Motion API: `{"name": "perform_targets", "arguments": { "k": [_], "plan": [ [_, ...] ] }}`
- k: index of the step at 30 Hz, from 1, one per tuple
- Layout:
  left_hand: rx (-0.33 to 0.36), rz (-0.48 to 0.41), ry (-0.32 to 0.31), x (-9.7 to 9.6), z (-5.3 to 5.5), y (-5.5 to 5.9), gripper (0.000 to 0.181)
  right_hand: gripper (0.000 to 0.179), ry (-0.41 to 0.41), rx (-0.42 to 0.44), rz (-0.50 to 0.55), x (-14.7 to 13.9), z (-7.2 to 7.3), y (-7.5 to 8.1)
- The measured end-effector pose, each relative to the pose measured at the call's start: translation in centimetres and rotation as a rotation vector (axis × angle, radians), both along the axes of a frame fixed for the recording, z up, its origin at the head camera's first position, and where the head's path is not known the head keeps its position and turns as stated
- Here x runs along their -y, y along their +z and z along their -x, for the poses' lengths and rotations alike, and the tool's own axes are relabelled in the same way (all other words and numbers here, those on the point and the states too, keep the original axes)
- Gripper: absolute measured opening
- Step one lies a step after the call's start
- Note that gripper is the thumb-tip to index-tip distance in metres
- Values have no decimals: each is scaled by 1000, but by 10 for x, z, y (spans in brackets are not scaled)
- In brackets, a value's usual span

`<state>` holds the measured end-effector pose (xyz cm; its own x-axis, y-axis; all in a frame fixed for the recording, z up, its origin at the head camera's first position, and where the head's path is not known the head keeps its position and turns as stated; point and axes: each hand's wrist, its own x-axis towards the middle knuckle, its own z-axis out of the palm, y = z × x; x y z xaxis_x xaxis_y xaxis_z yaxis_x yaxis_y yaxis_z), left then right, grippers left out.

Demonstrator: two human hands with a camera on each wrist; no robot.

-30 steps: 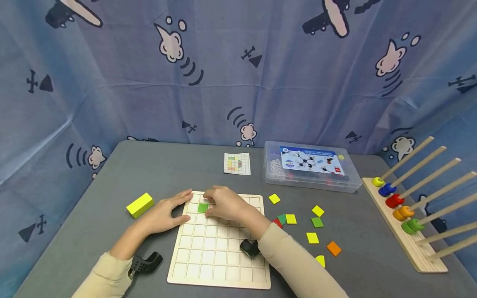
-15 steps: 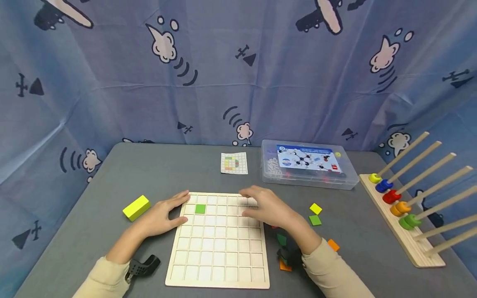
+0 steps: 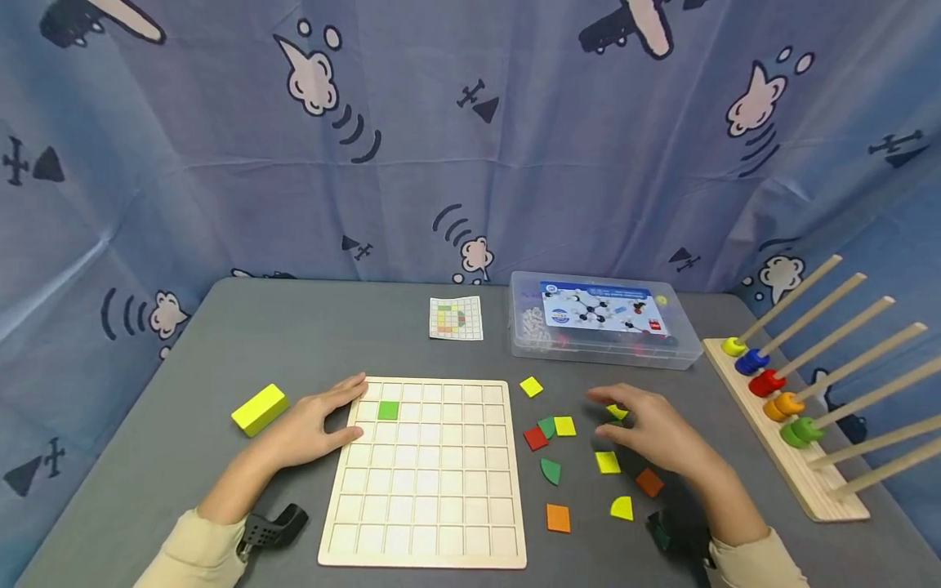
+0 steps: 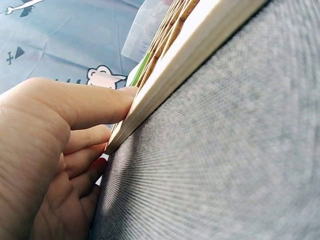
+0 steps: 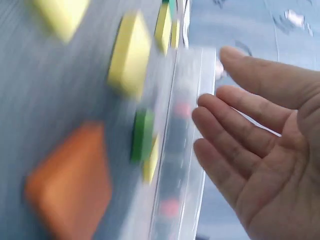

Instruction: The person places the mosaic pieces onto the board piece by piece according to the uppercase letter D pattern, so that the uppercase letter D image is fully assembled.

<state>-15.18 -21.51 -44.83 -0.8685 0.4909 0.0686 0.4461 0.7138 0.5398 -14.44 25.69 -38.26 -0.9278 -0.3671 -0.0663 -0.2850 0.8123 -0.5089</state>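
Note:
A square wooden grid board point(image 3: 419, 482) lies on the table, one green square tile point(image 3: 388, 411) in a cell near its upper left corner. At the board's left edge rests my left hand point(image 3: 312, 429); in the left wrist view its thumb point(image 4: 100, 105) touches the rim, fingers extended. My right hand point(image 3: 654, 425) hovers over loose tiles right of the board, holding nothing, its fingers apart and relaxed. Beneath it a yellow tile point(image 3: 616, 412) is partly covered. The right wrist view shows a green tile point(image 5: 142, 135) and an orange tile point(image 5: 72, 182) near the palm, blurred.
Several loose tiles, such as a red one point(image 3: 536, 438) and an orange one point(image 3: 558, 518), lie between board and right hand. Behind stand a pattern card point(image 3: 474, 322) and a clear plastic case point(image 3: 603, 347). A wooden peg stand point(image 3: 794, 449) is far right; a yellow block point(image 3: 260, 410) lies left.
My right hand has moved from the board near the green tile rightward, off the board, to above the loose tiles. The left hand stays at the board's edge. The head view has shifted slightly.

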Motion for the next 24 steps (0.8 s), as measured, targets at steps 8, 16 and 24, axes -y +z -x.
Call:
{"name": "perform_targets", "arguments": {
  "k": [8,16,24],
  "plan": [
    [16,-8,8,2,-2,3,67,36,9,75,6,-28,3,-9],
    [2,-15,3,2,-1,1,67,29,-4,82,-57,-31,5,-16],
    [-11,-4,-2,-1,0,2,66,22,-32,93,-90,-30,5,-20]
  ]
}}
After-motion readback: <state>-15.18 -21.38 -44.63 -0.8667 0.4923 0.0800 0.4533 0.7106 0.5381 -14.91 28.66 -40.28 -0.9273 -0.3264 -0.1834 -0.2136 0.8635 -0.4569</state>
